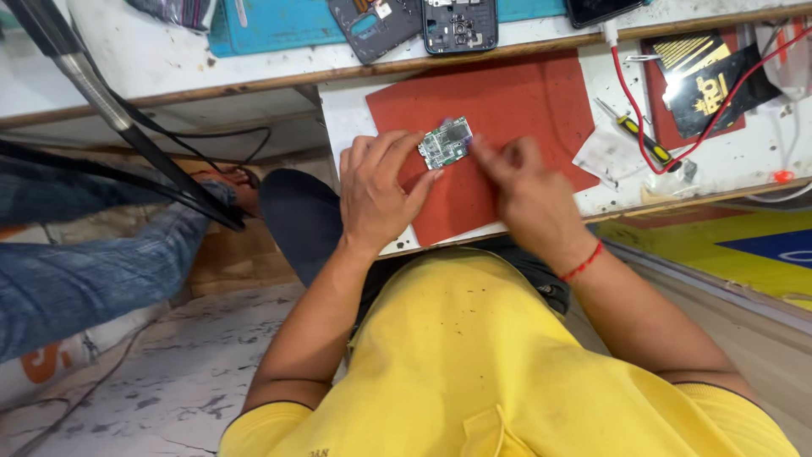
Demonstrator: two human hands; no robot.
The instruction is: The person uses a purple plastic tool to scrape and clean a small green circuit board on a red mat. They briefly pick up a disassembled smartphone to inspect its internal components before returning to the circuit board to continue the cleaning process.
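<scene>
A small green circuit board lies on a red mat on a white pull-out shelf. My left hand rests on the mat and pinches the board's left edge with its fingertips. My right hand, a red thread band on its wrist, touches the board's right edge with a fingertip; it is motion-blurred. Whether the right hand holds a small tool I cannot tell.
Two opened phone bodies and a blue mat lie on the upper bench. A yellow-handled screwdriver, a red cable, white paper and a black-and-gold packet sit right of the mat. Another person's jeans-clad leg is at left.
</scene>
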